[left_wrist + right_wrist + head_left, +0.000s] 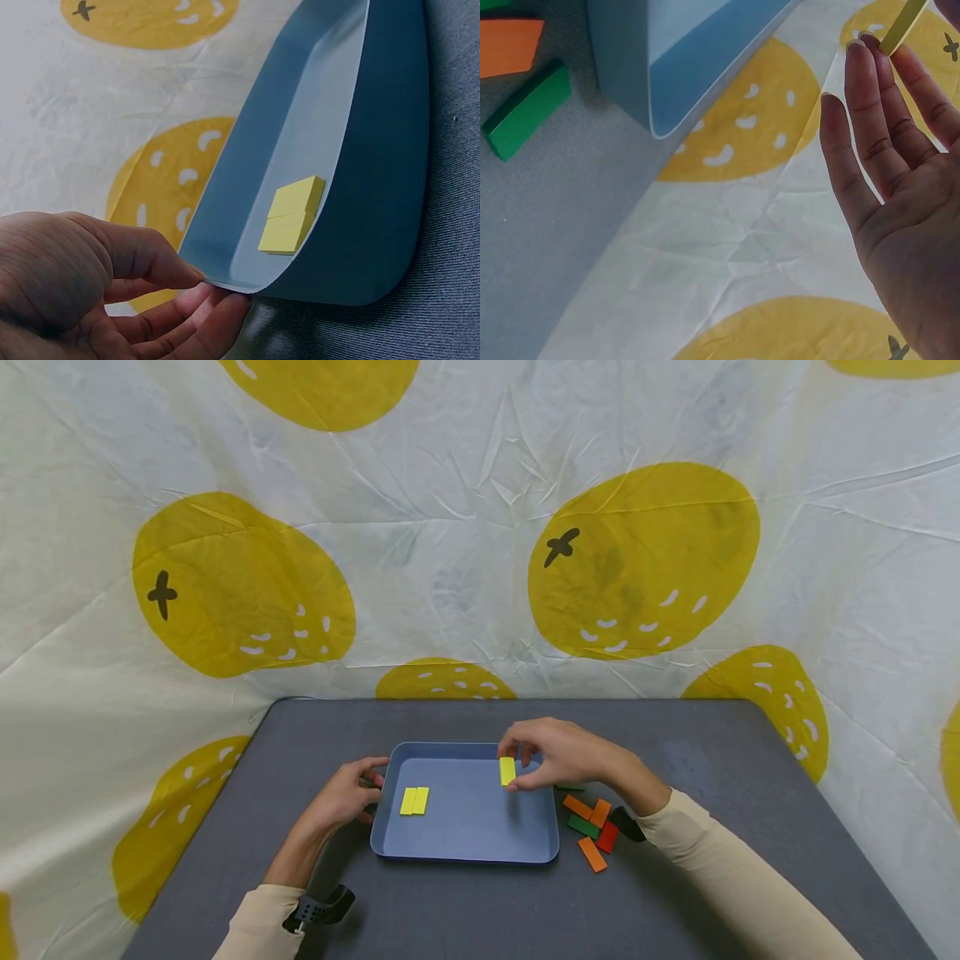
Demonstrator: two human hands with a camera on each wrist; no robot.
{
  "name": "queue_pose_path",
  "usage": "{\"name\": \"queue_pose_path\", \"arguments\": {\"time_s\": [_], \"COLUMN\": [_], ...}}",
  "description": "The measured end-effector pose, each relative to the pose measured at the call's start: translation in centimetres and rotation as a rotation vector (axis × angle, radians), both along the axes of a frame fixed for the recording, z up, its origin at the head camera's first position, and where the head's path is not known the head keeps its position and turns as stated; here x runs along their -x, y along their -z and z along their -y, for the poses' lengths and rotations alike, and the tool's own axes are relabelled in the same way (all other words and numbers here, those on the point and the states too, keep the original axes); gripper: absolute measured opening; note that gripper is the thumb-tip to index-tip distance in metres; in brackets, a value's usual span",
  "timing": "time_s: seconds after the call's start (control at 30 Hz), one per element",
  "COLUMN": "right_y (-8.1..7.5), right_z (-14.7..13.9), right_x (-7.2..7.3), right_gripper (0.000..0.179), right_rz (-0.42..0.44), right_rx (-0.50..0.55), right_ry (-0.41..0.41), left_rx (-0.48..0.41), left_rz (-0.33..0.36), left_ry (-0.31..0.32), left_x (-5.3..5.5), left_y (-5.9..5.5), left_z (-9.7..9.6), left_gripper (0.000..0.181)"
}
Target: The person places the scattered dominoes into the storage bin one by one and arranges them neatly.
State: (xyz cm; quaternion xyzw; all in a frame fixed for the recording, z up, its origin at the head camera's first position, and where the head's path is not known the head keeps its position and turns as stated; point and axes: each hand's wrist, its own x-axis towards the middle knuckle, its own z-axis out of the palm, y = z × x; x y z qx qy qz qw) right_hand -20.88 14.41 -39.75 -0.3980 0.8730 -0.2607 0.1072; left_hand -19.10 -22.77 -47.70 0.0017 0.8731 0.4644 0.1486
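My right hand (562, 752) pinches a yellow block (507, 771) between thumb and fingers, held up over the right part of a blue tray (472, 814). The same yellow block (905, 25) shows at the top right of the right wrist view. Two more yellow blocks (291, 216) lie side by side on the tray floor, toward its left end. At the tray's left side my left hand (347, 793) grips the rim, the thumb on top and the fingers beneath, as the left wrist view shows.
Right of the tray lies a loose group of blocks: several orange ones (592, 855), a red block (607, 837) and a green block (583, 826). Another green block (572, 787) is partly hidden by my right wrist. The grey table (450, 910) meets a lemon-print cloth (450, 568) behind.
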Motion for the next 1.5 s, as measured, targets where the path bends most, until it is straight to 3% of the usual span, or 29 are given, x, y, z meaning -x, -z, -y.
{"name": "queue_pose_path", "arguments": {"time_s": [0.73,1.5], "right_y": [0.3,2.2], "right_z": [4.4,10.0], "right_x": [0.8,1.3], "right_gripper": [0.039,0.042], "right_rz": [-0.067,-0.076], "right_rx": [-0.060,-0.201], "right_ry": [-0.018,-0.067], "left_rx": [-0.021,-0.020], "left_rz": [0.002,-0.009], "left_ry": [0.007,0.031], "left_x": [0.0,-0.4], "left_y": [0.0,-0.4], "left_z": [0.1,0.0], "left_gripper": [0.059,0.057]}}
